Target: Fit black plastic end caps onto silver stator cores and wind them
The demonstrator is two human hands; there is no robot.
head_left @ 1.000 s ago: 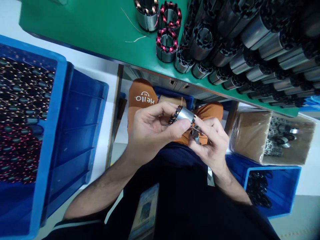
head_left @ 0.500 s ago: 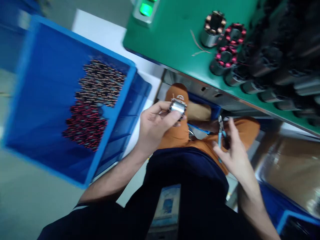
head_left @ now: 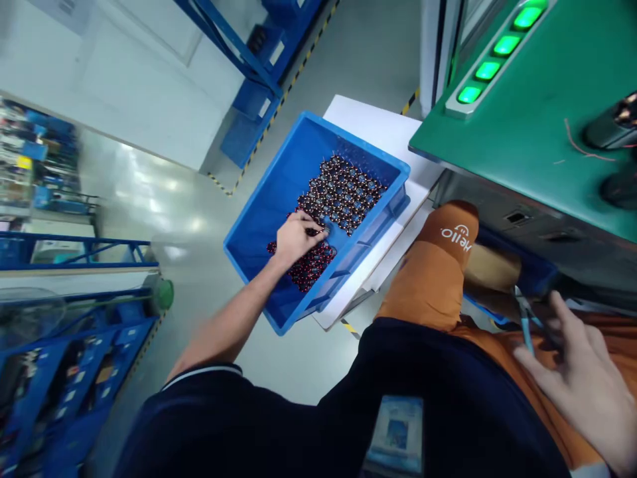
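My left hand (head_left: pixel 294 239) reaches into a blue plastic bin (head_left: pixel 259 206), its fingers closed around a motor stator (head_left: pixel 322 234) that they mostly hide. Packed upright about it are copper-wound stators (head_left: pixel 343 189) above and red-wound stators (head_left: pixel 312 267) below. Over my lap, my right hand (head_left: pixel 580 372) keeps blue-handled cutting pliers (head_left: pixel 525 325) in its lower fingers. Its thumb and index finger are spread apart, and the pliers' jaws point away from me.
The bin rests on a white stand (head_left: pixel 368 119) beside a green workbench (head_left: pixel 527 133). On the bench are a strip of green-lit buttons (head_left: pixel 488 70), a wound stator (head_left: pixel 614 126) and wire scraps (head_left: pixel 580 149). Below it sits a cardboard piece (head_left: pixel 492 269).
The view has swung left. My left hand has carried the stator from over my knee into the bin. My right hand stays over my lap with the pliers.
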